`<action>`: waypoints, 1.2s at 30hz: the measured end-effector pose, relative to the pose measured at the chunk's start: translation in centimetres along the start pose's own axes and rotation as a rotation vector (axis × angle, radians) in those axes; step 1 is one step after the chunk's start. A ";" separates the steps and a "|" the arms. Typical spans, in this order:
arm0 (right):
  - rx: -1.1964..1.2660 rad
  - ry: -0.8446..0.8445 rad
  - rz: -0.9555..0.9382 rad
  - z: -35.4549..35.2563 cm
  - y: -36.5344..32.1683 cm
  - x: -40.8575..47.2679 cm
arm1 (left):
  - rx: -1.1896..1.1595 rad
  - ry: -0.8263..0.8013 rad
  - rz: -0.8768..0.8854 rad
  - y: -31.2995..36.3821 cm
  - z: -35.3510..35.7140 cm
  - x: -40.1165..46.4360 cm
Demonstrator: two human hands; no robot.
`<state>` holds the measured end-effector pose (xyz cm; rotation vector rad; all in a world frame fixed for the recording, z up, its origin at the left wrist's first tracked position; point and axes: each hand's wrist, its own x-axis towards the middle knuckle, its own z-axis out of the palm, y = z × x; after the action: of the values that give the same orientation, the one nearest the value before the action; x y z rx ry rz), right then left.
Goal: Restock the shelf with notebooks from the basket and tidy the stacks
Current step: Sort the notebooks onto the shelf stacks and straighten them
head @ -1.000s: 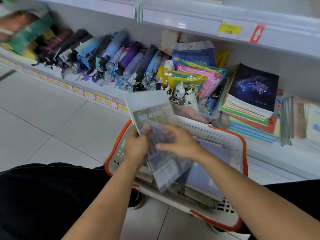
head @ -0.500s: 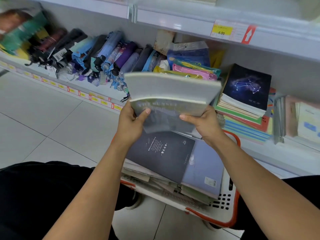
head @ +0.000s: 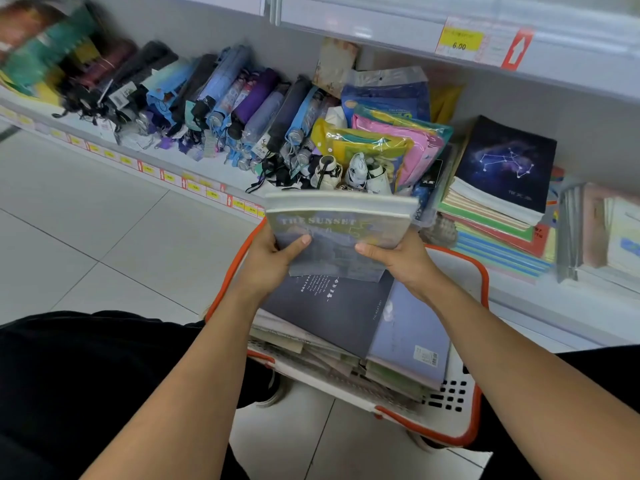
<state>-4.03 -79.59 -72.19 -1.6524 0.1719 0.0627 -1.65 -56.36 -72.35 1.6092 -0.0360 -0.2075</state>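
Both hands, left [head: 273, 261] and right [head: 403, 259], grip a small stack of notebooks [head: 341, 233] above the basket [head: 479, 393]; thumbs on top, their fingers hidden underneath. Far-left shelf goods blur.

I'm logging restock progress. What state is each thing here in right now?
Left hand: grips the held notebooks, thumb on top.
Right hand: grips them too.
Held notebooks: lifted above the basket, not yet shelved.
Basket: on the floor, notebooks left inside.
Shelf stack: uneven, starry notebook on top.
Umbrellas: folded, lying in a row.
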 end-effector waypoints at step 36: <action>0.086 0.419 0.095 -7.2 -35.4 16.3 | -0.316 0.190 -0.038 35.6 6.4 22.2</action>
<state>16.92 -85.18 -38.98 -1.5544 0.5643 -0.2187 22.93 -67.86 -39.71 1.3092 0.1665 -0.0835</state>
